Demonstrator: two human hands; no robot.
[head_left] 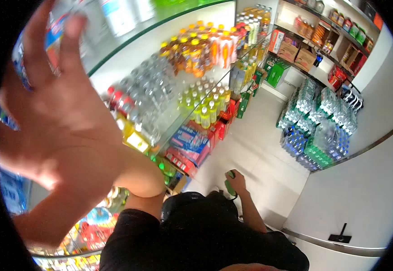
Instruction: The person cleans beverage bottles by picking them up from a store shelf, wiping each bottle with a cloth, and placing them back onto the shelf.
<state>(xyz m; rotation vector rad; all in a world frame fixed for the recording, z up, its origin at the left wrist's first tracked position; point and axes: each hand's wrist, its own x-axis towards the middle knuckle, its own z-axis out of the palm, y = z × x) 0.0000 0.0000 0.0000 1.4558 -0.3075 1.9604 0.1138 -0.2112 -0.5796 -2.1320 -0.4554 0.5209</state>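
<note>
My left hand (74, 126) is raised large and close on the left, palm showing and fingers spread, with nothing in it. Behind its fingers stand blurred packages, and a white bottle (117, 17) is on the upper glass shelf (160, 28) nearby. I cannot tell whether the fingertips touch any of them. Lower down, at my right side, my right hand (238, 181) is closed around a small green object (229, 187), whose kind I cannot make out. Clear bottles (149, 83) and yellow-capped orange drink bottles (192, 52) fill the shelf below the glass edge.
Yellow-green drink bottles (205, 108) stand in rows above blue and red cartons (189, 141). Shrink-wrapped water bottle packs (313, 104) are stacked on the floor (255, 131) by the right wall. Shelves with boxes (295, 54) line the back. A white panel with a black handle (340, 238) is at right.
</note>
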